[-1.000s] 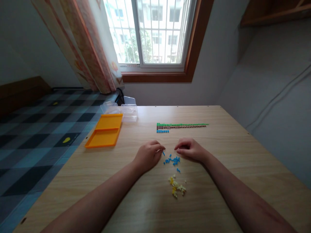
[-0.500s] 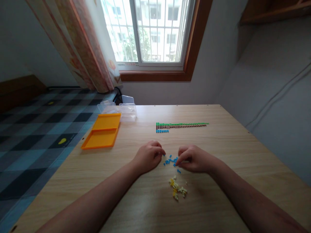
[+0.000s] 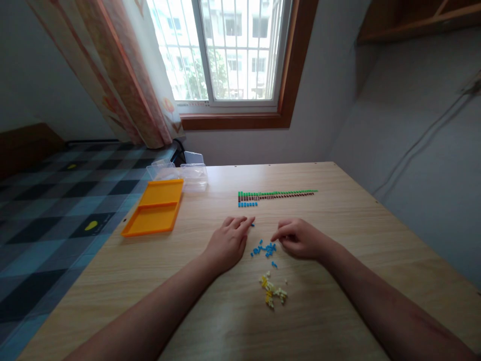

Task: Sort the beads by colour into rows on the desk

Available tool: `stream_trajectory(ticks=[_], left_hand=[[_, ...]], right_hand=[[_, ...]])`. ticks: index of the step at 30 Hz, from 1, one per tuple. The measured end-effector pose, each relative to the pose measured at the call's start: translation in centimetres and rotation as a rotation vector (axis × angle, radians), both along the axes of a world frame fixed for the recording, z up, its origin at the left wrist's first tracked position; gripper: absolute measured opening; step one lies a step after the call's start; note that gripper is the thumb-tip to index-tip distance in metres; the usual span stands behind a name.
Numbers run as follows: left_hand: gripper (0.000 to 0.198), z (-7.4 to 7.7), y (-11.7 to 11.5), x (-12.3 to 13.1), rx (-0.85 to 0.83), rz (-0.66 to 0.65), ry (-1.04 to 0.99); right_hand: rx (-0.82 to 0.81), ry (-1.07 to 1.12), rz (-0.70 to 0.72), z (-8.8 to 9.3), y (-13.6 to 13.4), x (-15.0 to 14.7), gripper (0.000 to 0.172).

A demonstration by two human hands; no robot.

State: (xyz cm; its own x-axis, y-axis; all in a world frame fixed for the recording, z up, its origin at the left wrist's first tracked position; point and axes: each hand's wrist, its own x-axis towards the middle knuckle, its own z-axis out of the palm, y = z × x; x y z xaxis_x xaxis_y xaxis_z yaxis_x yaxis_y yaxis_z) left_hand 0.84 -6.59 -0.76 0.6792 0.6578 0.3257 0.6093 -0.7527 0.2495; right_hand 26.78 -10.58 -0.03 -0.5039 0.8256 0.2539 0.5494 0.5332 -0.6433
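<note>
On my feed, the left hand [image 3: 227, 243] has fingers extended at a lone blue piece [image 3: 253, 225], grip unclear; the right hand [image 3: 301, 239] curls beside the blue pile [image 3: 269, 248], its hold hidden. Yellow pieces [image 3: 268, 287] lie nearer, coloured rows [image 3: 240, 194] beyond, presumably spaced to keep colours apart.

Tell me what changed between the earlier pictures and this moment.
The left hand has reached forward, fingers straighter, with a blue piece at its fingertips, now nearer the coloured rows. The right hand came over the blue pile, then eased forward to its edge; whether its grip holds a piece cannot be told. The coloured rows, yellow pile and orange tray stayed put.
</note>
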Motion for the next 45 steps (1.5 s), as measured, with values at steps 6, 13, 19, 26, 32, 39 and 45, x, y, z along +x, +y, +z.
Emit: stream_trajectory(ticks=[6, 13, 19, 26, 32, 39, 45], left_hand=[[0.038, -0.05, 0.00, -0.18, -0.070, -0.105, -0.176], [0.035, -0.23, 0.03, -0.26, -0.093, -0.266, -0.148], [0.034, -0.34, 0.15, -0.19, -0.086, -0.224, -0.101], [0.033, -0.32, 0.01, -0.24, -0.090, -0.215, -0.115], [0.039, -0.26, 0.05, -0.17, -0.096, -0.207, -0.117], [0.041, -0.23, -0.05, -0.39, -0.119, -0.292, -0.201], [0.046, -0.06, -0.08, -0.47, -0.160, -0.356, -0.151]], right_hand=[[0.010, -0.041, 0.000, -0.02, 0.03, 0.48, 0.041], [0.046, -0.086, 0.040, -0.06, -0.13, 0.33, 0.045], [0.053, -0.134, 0.009, -0.05, 0.06, 0.35, 0.039], [0.072, -0.113, 0.057, -0.31, -0.09, 0.25, 0.044], [0.090, -0.149, 0.032, -0.24, -0.24, 0.05, 0.043], [0.108, -0.116, 0.045, -0.47, -0.21, 0.15, 0.043], [0.117, -0.102, 0.032, -0.49, -0.18, 0.29, 0.043]])
